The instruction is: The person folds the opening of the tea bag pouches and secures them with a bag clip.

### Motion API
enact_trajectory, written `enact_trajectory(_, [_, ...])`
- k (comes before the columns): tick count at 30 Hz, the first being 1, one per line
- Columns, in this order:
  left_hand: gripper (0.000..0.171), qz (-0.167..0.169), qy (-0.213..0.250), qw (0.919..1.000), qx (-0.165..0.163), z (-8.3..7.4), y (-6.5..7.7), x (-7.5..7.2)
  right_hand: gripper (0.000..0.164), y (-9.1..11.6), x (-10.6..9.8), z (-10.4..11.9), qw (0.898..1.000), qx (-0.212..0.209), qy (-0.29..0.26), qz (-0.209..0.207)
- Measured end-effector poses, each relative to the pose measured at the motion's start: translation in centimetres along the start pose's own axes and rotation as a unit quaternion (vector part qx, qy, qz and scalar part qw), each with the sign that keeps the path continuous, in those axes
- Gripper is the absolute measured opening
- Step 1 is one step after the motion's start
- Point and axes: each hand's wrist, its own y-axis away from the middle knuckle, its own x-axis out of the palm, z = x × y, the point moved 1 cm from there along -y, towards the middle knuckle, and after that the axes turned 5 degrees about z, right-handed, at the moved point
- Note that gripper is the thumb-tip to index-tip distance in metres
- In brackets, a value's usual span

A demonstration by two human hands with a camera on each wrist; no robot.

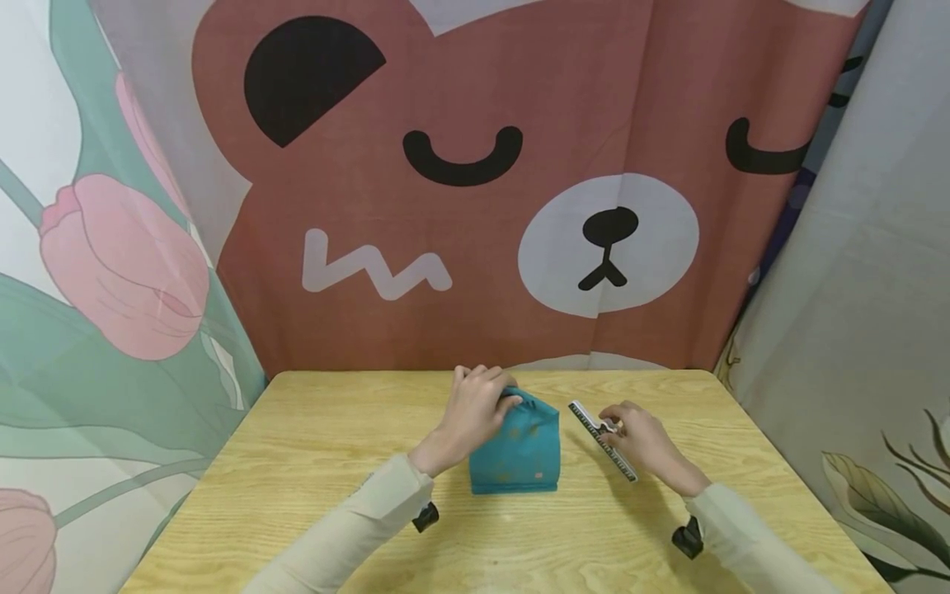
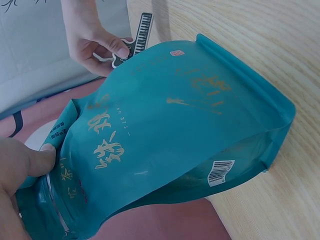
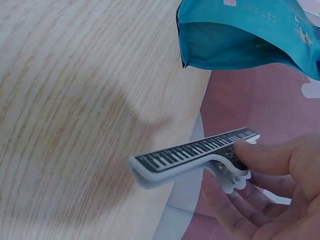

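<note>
A teal foil pouch [image 1: 515, 454] with gold lettering stands upright on the table, its top folded over. My left hand [image 1: 478, 404] pinches that folded top; in the left wrist view the thumb [image 2: 42, 159] lies on the fold. To the right of the pouch, my right hand [image 1: 644, 436] holds a long bag clip [image 1: 603, 441] with a piano-key pattern by its handle. Seen from the right wrist, the clip [image 3: 195, 152] is pinched between thumb and fingers, its long bar pointing away from the hand. A barcode [image 2: 220, 172] shows on the pouch's side.
The light wood table [image 1: 334, 462] spreads beneath both hands. Behind it hangs a curtain [image 1: 475, 247] printed with a bear face. A tulip-print curtain [image 1: 126, 264] borders the left side, and a pale curtain [image 1: 853, 289] the right.
</note>
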Motion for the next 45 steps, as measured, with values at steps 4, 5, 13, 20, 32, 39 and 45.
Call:
enact_trajectory(4, [0.014, 0.000, 0.003, 1.0000, 0.000, -0.02, -0.02, -0.05, 0.027, -0.06, -0.31, 0.01, 1.000, -0.010, 0.000, -0.006])
enact_trajectory(5, [0.014, -0.001, 0.003, 1.0000, 0.000, -0.02, -0.03, -0.04, 0.027, -0.08, -0.38, 0.04, 1.000, -0.012, -0.002, -0.007])
enact_trajectory(13, [0.014, 0.000, 0.001, 1.0000, -0.002, 0.11, -0.05, 0.14, 0.027, -0.13, -0.94, 0.49, 1.000, -0.015, -0.005, -0.015])
enact_trajectory(20, [0.015, 0.004, -0.006, 1.0000, -0.005, 0.03, 0.00, 0.08, 0.028, -0.16, -1.02, 0.63, 0.999, -0.024, -0.002, -0.021])
enact_trajectory(32, [0.015, 0.003, -0.001, 1.0000, -0.005, -0.04, 0.04, -0.01, 0.030, -0.21, -0.86, 0.62, 0.999, -0.035, -0.011, -0.035])
enact_trajectory(39, [0.015, 0.006, -0.007, 0.9999, -0.007, -0.01, 0.12, 0.04, 0.032, -0.25, -0.95, 0.63, 0.999, -0.023, -0.021, -0.033])
enact_trajectory(45, [0.016, 0.009, -0.014, 0.9998, -0.008, -0.02, 0.12, 0.05, 0.032, -0.26, -0.86, 0.80, 0.999, -0.012, -0.026, -0.043])
